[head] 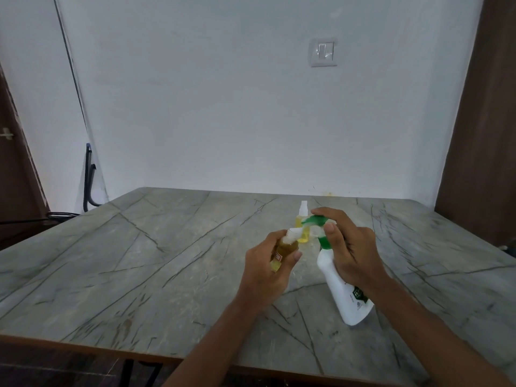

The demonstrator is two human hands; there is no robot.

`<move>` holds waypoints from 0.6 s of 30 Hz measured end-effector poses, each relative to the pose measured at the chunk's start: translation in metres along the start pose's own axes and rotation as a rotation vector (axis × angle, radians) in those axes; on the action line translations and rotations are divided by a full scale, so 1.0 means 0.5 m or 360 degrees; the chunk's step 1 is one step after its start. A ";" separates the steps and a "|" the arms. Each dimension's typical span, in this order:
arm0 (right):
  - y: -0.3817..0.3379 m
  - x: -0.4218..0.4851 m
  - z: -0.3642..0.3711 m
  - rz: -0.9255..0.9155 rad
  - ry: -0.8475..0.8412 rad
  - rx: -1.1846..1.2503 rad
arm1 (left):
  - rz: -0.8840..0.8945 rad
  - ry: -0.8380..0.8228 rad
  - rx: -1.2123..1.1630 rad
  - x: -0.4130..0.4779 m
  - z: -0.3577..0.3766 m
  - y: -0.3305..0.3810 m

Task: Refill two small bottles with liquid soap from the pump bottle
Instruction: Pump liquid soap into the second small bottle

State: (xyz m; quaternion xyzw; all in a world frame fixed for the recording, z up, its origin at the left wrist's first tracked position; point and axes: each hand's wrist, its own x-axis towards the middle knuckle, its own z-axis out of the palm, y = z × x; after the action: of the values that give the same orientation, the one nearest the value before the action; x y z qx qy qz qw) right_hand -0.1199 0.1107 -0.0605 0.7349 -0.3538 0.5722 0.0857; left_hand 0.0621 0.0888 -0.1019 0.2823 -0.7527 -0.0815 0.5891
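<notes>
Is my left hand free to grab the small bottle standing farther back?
Probably not yet: the left hand grips the other small bottle, and the green head of the pump bottle sits before the standing bottle.

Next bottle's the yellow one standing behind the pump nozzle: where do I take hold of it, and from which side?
Grip the yellow bottle round its body, below the narrow white cap, coming from its left. It stands upright, and the pump bottle with the right hand crowds its right.
</notes>
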 end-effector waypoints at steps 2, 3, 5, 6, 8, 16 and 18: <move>-0.001 -0.001 -0.002 0.0005 0.0052 0.0059 | -0.0034 -0.0004 -0.0042 -0.002 0.002 -0.003; 0.000 -0.003 -0.002 0.0006 0.0083 0.0088 | -0.0054 -0.0003 -0.0061 -0.003 0.002 -0.003; 0.007 -0.007 -0.001 0.0015 0.0137 0.0140 | -0.0094 -0.0003 -0.0096 -0.005 0.003 -0.003; 0.010 -0.010 -0.001 0.0025 0.0162 0.0163 | -0.0111 -0.0004 -0.0114 -0.004 0.003 -0.003; 0.014 -0.015 -0.004 0.0039 0.0217 0.0184 | -0.0135 -0.0002 -0.0134 -0.004 0.003 -0.004; 0.024 -0.043 -0.023 0.0229 0.0209 0.0331 | -0.0152 0.0012 -0.0187 -0.002 0.001 0.001; 0.031 -0.052 -0.034 0.0290 0.0157 0.0319 | -0.0164 0.0010 -0.0189 -0.002 0.000 0.001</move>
State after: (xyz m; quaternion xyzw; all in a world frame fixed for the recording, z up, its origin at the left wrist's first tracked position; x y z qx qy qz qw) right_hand -0.1454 0.1193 -0.0827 0.6757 -0.3554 0.6455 -0.0234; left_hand 0.0620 0.0897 -0.1024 0.2854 -0.7292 -0.1553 0.6023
